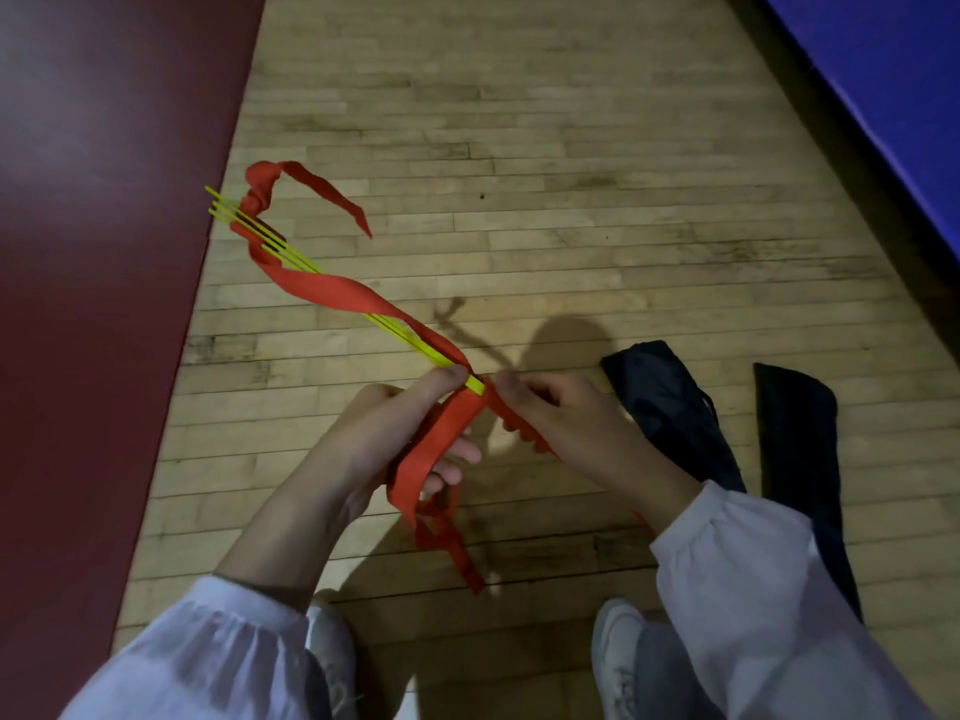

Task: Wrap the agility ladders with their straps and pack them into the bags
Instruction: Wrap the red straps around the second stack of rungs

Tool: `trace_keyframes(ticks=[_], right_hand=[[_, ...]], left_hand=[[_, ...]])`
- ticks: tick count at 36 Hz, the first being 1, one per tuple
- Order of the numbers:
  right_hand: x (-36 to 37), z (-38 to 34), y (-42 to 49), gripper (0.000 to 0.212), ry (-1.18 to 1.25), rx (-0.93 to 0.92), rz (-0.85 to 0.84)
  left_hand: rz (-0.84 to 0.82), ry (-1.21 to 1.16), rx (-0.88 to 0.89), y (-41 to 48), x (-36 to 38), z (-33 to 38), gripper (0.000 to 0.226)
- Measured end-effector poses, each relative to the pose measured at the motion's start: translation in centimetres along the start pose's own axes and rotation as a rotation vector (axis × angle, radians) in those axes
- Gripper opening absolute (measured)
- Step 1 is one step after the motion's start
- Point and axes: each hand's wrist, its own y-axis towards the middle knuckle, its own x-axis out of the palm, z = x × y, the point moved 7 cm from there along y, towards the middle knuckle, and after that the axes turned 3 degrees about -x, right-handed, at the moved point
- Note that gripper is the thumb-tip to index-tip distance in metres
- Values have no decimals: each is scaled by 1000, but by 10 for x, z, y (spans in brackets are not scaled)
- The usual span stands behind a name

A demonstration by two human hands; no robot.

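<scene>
Two hands, one ladder, two bags

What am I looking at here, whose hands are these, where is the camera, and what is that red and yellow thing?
There is no machine here. A person wears a camera on the head, and it looks down at both hands. The left hand grips the near end of a bundle of yellow rungs, an agility ladder gathered together. The right hand pinches its red strap, which winds along the bundle. A dark bag and a second bag lie on the wooden floor at the right.
</scene>
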Motion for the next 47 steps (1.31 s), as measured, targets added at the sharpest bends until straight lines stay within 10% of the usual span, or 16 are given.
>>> trace_keyframes(ticks=[16,23,47], right_hand=[[-4,6,2,58,-51,-4,29],[-7,6,2,15,-30,10,4],[-11,-2,0,23,-146,-72,185]], left_hand=[[-55,-53,105,1,7,3,36],[-105,-19,91,1,7,1,37],[-5,-20,23,5,-2,-2,60]])
